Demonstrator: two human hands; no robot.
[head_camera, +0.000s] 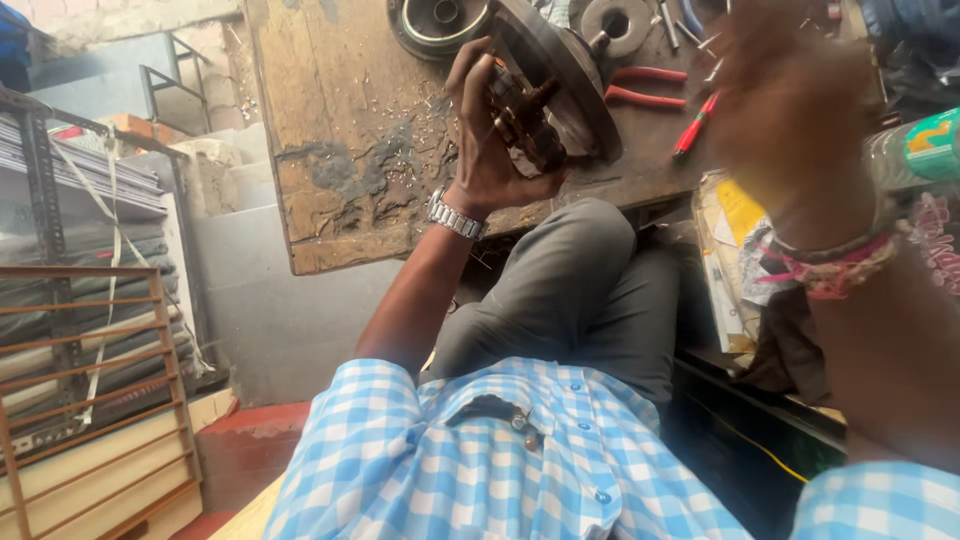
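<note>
Overhead, left hand (490, 150) gripping motor part (545, 100)

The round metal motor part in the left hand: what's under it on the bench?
Under the round motor part lies the worn wooden benchtop, strewn with metal shavings. The left hand grips the part's wound underside, hiding the surface directly beneath. Red-handled pliers lie beside it.

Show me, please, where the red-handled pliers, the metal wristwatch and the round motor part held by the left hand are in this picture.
Red-handled pliers (648, 85): head view, on the red handles.
Metal wristwatch (455, 216): head view, on the band at the wrist.
Round motor part (560, 75): head view, on its dark disc face.
</note>
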